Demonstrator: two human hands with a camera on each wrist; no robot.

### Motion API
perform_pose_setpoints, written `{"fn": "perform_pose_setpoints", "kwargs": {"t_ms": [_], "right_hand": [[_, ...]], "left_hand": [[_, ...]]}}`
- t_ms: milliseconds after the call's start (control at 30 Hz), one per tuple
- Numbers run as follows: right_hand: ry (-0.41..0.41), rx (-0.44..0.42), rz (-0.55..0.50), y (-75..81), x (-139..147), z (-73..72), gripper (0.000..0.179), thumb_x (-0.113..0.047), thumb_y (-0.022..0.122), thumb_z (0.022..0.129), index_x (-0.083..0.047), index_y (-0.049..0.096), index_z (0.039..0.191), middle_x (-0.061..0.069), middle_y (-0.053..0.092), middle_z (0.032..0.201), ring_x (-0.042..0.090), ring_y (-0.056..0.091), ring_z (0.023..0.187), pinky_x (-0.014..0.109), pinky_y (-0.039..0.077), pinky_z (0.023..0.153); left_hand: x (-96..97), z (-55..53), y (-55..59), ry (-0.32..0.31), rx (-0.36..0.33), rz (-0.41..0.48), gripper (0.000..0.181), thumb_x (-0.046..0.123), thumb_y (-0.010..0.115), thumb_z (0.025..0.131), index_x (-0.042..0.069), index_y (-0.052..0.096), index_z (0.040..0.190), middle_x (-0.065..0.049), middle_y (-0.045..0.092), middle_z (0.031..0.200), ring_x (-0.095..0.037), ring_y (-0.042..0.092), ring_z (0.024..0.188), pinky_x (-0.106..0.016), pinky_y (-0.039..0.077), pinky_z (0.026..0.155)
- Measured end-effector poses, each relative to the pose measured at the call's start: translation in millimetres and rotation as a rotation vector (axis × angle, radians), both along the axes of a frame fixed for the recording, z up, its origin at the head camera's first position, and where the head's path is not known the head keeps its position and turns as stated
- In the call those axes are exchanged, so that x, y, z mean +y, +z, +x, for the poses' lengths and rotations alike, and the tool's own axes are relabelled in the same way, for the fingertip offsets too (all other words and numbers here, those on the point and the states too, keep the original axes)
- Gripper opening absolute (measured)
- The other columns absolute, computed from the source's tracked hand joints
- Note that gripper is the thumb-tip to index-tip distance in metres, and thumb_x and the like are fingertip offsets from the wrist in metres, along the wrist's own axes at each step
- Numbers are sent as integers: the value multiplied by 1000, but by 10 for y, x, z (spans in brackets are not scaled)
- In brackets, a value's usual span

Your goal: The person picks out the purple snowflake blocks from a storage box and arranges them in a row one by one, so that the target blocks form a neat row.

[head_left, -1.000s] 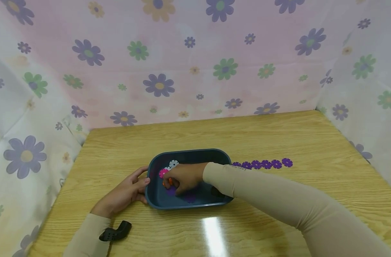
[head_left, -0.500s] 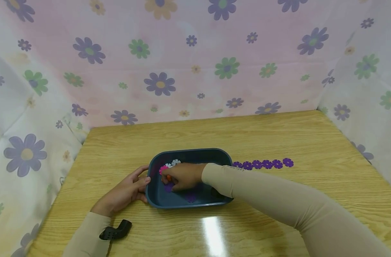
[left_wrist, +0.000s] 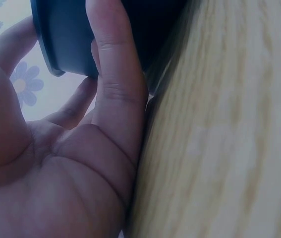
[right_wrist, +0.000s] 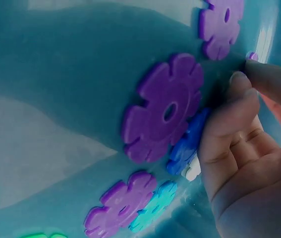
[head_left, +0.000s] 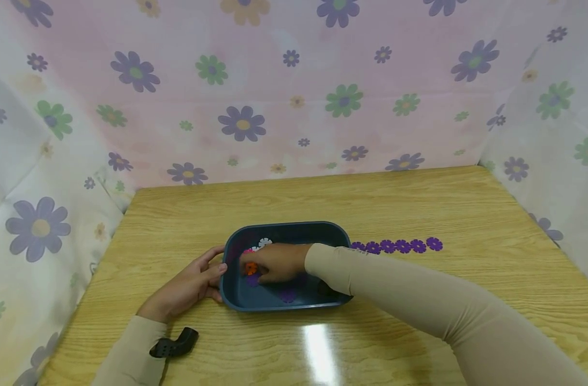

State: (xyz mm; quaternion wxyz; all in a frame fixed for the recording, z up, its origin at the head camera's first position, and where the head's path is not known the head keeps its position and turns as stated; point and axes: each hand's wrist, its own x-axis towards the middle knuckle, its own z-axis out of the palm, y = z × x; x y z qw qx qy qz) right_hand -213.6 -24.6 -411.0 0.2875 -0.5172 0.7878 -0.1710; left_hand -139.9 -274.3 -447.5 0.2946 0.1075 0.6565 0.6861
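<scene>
A dark blue oblong tray (head_left: pixel 294 310) stands on the table, holding several flower-shaped plastic discs. My left hand (head_left: pixel 192 287) rests against its left end, thumb at the rim; relaxed fingers (left_wrist: pixel 115 64) touch the outer wall in the left wrist view. My right hand (head_left: pixel 277 262) reaches down inside, around an orange disc (head_left: pixel 251 268). In the right wrist view its index finger (right_wrist: pixel 276 82) touches a small purple bit near the wall, with thumb and other fingers bent. A purple disc (right_wrist: pixel 167 111), a blue disc (right_wrist: pixel 187 144) and a cyan disc (right_wrist: pixel 152 208) lie beside them.
A row of purple discs (head_left: pixel 403 246) lies on the wooden table (head_left: pixel 395 209) right of the tray, partly behind the right sleeve (head_left: pixel 395 279). A black curved mount (head_left: pixel 175 344) sits on the left wrist. Flower-printed cloth (head_left: pixel 284 107) walls the back and sides.
My right fingers have shifted slightly among the discs; more of the orange one shows and the pink one is more covered. My left hand stays at the tray's end.
</scene>
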Motion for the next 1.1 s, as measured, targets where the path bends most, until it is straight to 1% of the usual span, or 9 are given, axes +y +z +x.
{"fn": "perform_pose_setpoints", "kwargs": {"t_ms": [100,200,333,500,567,767,833,1000,1100], "right_hand": [[37,16,3,0,-5,-4,27,-15,63,99,-21,57,125,-4,56,81,7,51,70,17,41,64],[48,18,3,13,-12,-2,25,-14,63,99,-19,58,123,-3,57,81,7,52,70,17,42,64],[20,12,11,16,-16,-7,24,-18,65,99,-17,58,121,-5,59,86,7,53,73,17,45,67],[-37,-15,22,-13,-21,-37,22,-21,70,96,-16,56,112,-5,59,85,7,53,71,17,45,65],[-46,-19,15,-15,-23,-44,22,-20,71,94,-15,56,110,-5,58,88,7,52,73,17,45,67],[-60,49,12,31,-4,-32,24,-21,76,90,-18,58,105,-7,57,95,7,49,84,18,43,75],[-59,62,15,49,9,-26,24,-22,77,90,-19,57,104,-7,57,94,8,49,83,19,42,75],[-39,47,14,88,65,-32,19,-16,75,91,-16,59,101,-6,57,89,8,51,77,18,43,71],[-57,27,32,152,141,-50,15,-16,74,92,-15,61,100,-6,58,88,7,53,74,18,47,67]], "left_hand": [[-1,-1,-3,-2,0,1,57,23,40,110,9,12,157,-6,65,116,-15,71,90,-30,60,71],[-5,0,2,-1,2,-1,56,23,40,110,10,13,157,-7,65,116,-15,71,90,-30,60,71],[-2,-2,7,2,3,-7,56,24,40,110,11,14,158,-7,65,116,-15,71,89,-30,60,72],[-1,-1,4,8,0,-13,57,25,41,110,10,14,157,-7,64,116,-15,71,89,-30,60,72],[-4,-1,0,10,0,-14,57,25,41,109,11,14,157,-6,64,117,-15,71,90,-30,60,72],[-2,-21,8,6,5,-21,57,25,42,109,12,15,157,-6,64,118,-15,71,90,-31,60,71],[-3,-24,14,5,6,-26,57,26,42,109,12,14,158,-6,64,119,-15,71,91,-31,60,71],[-4,-19,12,14,-6,-34,57,26,42,109,11,14,157,-6,65,118,-16,71,90,-30,60,71],[-4,-10,0,20,-12,-37,57,26,42,109,11,14,157,-5,65,118,-16,71,90,-30,60,72]]}}
